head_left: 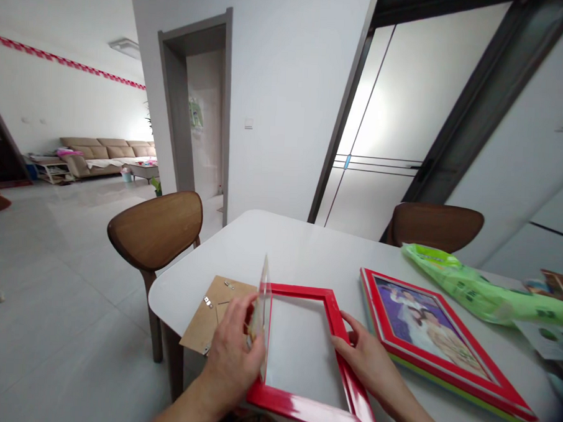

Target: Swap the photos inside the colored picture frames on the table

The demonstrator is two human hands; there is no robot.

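Your left hand (pixel 233 352) has its grip pinched on the clear pane (pixel 264 310), which stands on edge in the red frame (pixel 307 410) on the bench (pixel 298 249). Your right hand (pixel 363 361) clasps the frame's rail. The backing board (pixel 209 320) is already off, lying beside it.

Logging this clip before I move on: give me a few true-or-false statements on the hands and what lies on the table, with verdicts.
1. The left hand holds a clear pane tilted up on edge over the empty red frame. True.
2. The right hand touches nothing. False: it rests on that frame's right rail.
3. A brown backing board lies left of that frame. True.
4. The second red frame holds no picture. False: a photo shows in it.
5. The green packet lies on the floor. False: it lies on the table.
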